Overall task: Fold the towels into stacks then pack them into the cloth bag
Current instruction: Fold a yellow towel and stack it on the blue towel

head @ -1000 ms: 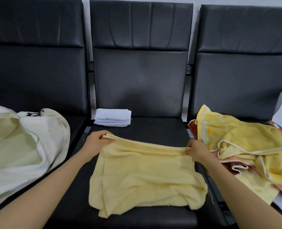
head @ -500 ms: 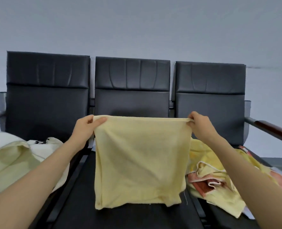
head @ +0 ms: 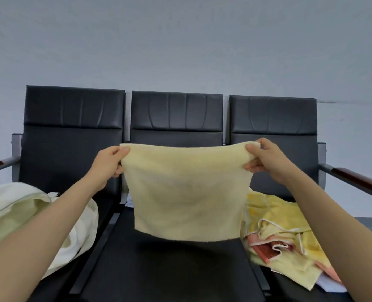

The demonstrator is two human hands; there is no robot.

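Head view: the pale yellow towel [head: 187, 192] is held up in the middle of the frame and stretched flat between both hands, in front of the middle backrest of the black bench. Its upper left corner is pinched by the left hand [head: 108, 164], with the thumb laid on the near side and the fingers curled behind. The upper right corner is pinched the same way by the right hand [head: 264, 161].

Compared with half a second ago, the towel is lifted higher. Back then its bottom edge was down by the middle seat [head: 169, 269]; now it's hung clear of the cushion, with a shadow cast underneath. A second ago it was lying flat on that seat. A lot more wall is taken in at the top of the frame too.

The cream cloth bag [head: 17, 214] is slumped on the left seat at lower left. The pile of unfolded yellow and orange towels [head: 279, 225] is heaped on the right seat at lower right.
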